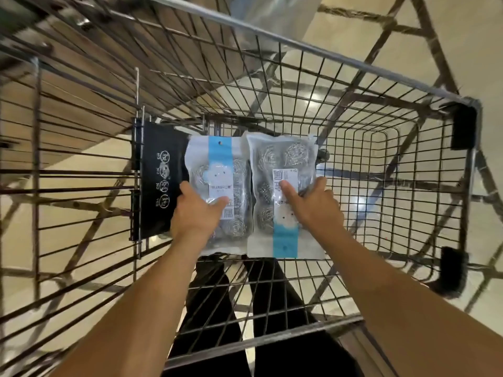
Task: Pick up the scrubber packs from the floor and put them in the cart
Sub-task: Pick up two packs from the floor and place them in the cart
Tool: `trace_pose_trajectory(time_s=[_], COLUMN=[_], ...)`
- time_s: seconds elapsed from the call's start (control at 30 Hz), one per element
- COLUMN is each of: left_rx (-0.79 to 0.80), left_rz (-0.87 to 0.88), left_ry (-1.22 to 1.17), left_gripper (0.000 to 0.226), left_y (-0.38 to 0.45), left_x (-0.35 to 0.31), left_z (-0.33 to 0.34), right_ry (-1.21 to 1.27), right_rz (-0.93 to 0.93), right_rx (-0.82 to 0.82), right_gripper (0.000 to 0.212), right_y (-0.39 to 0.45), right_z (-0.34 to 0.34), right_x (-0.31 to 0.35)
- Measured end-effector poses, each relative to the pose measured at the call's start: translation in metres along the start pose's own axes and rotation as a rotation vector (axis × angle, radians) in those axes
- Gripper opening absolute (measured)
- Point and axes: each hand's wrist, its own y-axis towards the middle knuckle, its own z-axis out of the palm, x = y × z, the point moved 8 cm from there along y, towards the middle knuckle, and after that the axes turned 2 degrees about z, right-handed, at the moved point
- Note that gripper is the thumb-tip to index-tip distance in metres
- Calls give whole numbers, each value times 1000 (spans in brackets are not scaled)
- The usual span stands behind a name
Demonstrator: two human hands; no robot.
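My left hand (194, 210) and right hand (313, 204) each grip a scrubber pack (217, 170), probably lowering them side by side into the cart (381, 72).

Bare forearms (152, 289), black trousers (215, 308)

Glossy clear plastic scrubber packs (253, 194), wire-metal cart (299, 47), shiny tiled floor (313, 102).

- One head-worn camera, looking steeply down from above into the wire cart (353, 63) at close range.
- Its wide angle bends the cart's wires outward near the frame edges.
- Both forearms enter from the bottom edge; tiled floor (340, 28) shows through the mesh below.
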Motion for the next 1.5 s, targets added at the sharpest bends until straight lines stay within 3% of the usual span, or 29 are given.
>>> trace_pose_trajectory(time_s=[0.07, 0.13, 0.3, 0.53, 0.7, 0.83, 1.03, 1.5], left_rx=[-50, -79, -266, -574, -770, -909, -1026, -1195], left_rz=[116, 243, 512, 671, 659, 626, 498, 98], left_ry=[119, 225, 386, 446, 465, 427, 411, 273], left_gripper=[81, 73, 51, 54, 53, 42, 53, 54], left_y=[-11, -24, -68, -153, -208, -255, -314, -445], left_x=[-14, -31, -82, -120, -95, -47, 58, 388], left_z=[-15, -34, -112, -241, -325, -387, -460, -548], right_ry=[-82, -105, -182, -316, -405, -408, -414, -509], right_rz=[-16, -56, -378, -761, -917, -1031, -1214, -1689], right_rx=[-22, -71, -252, -489, -615, -669, -720, -721], right_gripper=[102, 92, 74, 62, 71, 72, 63, 64], right_y=[-6, -15, -50, -146, -230, -309, -432, -736], right_z=[-13, -36, -113, -208, -242, -246, -214, 0], right_x=[3, 11, 65, 162, 231, 276, 337, 465])
